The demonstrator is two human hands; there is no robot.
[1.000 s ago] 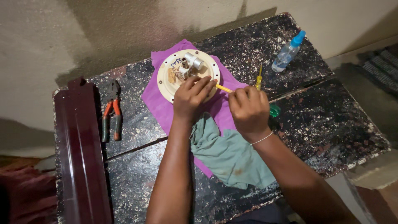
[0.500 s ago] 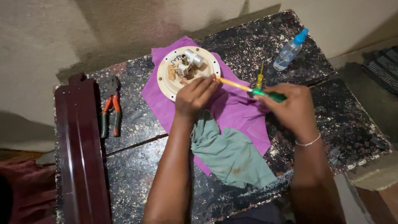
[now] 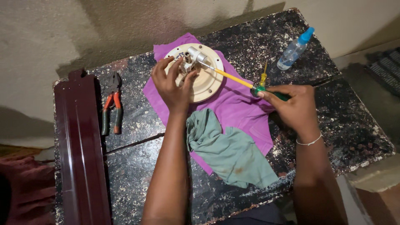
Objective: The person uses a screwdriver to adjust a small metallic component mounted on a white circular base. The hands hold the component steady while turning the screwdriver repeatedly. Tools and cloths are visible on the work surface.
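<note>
Clear spray bottle [image 3: 293, 51] — blue cap, near right hand [image 3: 291, 107]

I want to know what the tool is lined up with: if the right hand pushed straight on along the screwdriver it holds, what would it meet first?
Probably the metal fitting at the centre of the cream disc, where the screwdriver in the right hand already points; depth is unclear.

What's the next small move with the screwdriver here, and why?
Probably turn the screwdriver in place. Its tip already sits at the metal fitting on the round cream plate, the left hand steadies that plate, and the right hand grips the green handle, so nothing needs repositioning.
</note>
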